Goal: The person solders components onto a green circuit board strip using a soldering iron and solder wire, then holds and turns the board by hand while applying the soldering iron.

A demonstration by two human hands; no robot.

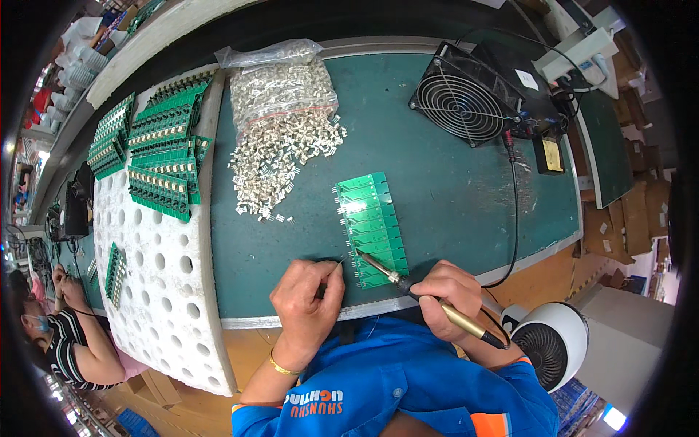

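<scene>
The right hand (453, 290) grips a soldering iron (429, 300) like a pen, tip on the green circuit board panel (370, 222) lying flat on the tabletop (451, 197). The left hand (307, 297) pinches thin solder wire (336, 262). The panel looks light, stiff and best held by its edges.

The right hand (450, 291) grips a soldering iron (422, 297), its tip touching a green circuit board panel (370, 227) on the green mat (451, 197). The left hand (307, 298) pinches solder wire (341, 260) beside the tip. Loose metal terminals (280, 164) lie near.
</scene>
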